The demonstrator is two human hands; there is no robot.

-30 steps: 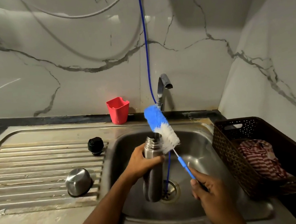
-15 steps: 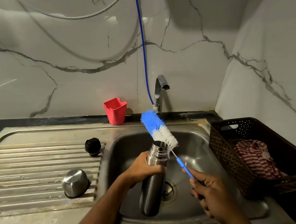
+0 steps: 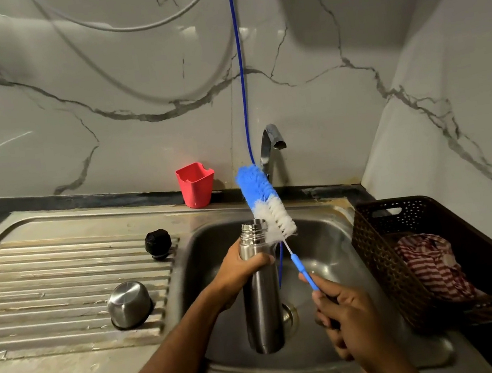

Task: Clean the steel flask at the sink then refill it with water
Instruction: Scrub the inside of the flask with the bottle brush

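Observation:
The open steel flask [image 3: 260, 291] stands nearly upright over the sink basin [image 3: 323, 238], mouth up. My left hand [image 3: 237, 270] grips it just below its threaded neck. My right hand [image 3: 346, 314] holds the blue handle of a bottle brush [image 3: 266, 205], whose blue and white bristle head leans against the right side of the flask's mouth, outside it. The flask's black stopper [image 3: 158, 244] and its steel cap [image 3: 129, 304] lie on the ribbed drainboard [image 3: 49, 290] to the left.
A steel tap [image 3: 270, 145] rises behind the basin, with a blue hose [image 3: 239, 62] hanging beside it. A red plastic cup [image 3: 196, 185] stands at the back wall. A brown basket [image 3: 381, 250] with a striped cloth [image 3: 430, 265] sits right of the sink.
My left hand has brought the flask from a tilt to nearly upright. The brush head stays beside the flask's mouth, and my right hand has shifted only slightly.

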